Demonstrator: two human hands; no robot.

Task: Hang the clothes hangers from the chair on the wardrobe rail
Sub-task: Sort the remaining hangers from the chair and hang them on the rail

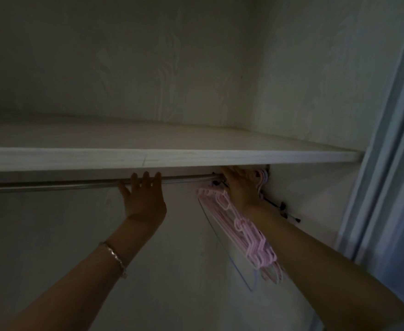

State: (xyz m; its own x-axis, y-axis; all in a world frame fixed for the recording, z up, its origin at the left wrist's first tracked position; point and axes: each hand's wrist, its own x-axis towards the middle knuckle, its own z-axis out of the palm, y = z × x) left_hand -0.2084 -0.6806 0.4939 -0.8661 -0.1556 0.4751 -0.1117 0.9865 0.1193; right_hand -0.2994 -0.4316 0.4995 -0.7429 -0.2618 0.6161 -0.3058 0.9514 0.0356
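A metal wardrobe rail [52, 185] runs left to right under a white shelf. My left hand [143, 199] is raised to the rail with its fingers hooked over the bar. At the rail's right end my right hand [240, 185] grips the hooks of a bunch of pink hangers [244, 232], which hang down along my right forearm. The hooks sit at the rail, partly hidden behind my hand, and a few pale hooks show by the side wall. Whether they rest on the bar I cannot tell.
The white shelf [172, 157] lies just above the rail, leaving a narrow gap. The wardrobe's right side wall [315, 187] is close to my right hand. A blue-grey sliding door frame [387, 139] stands at the far right. It is dim inside.
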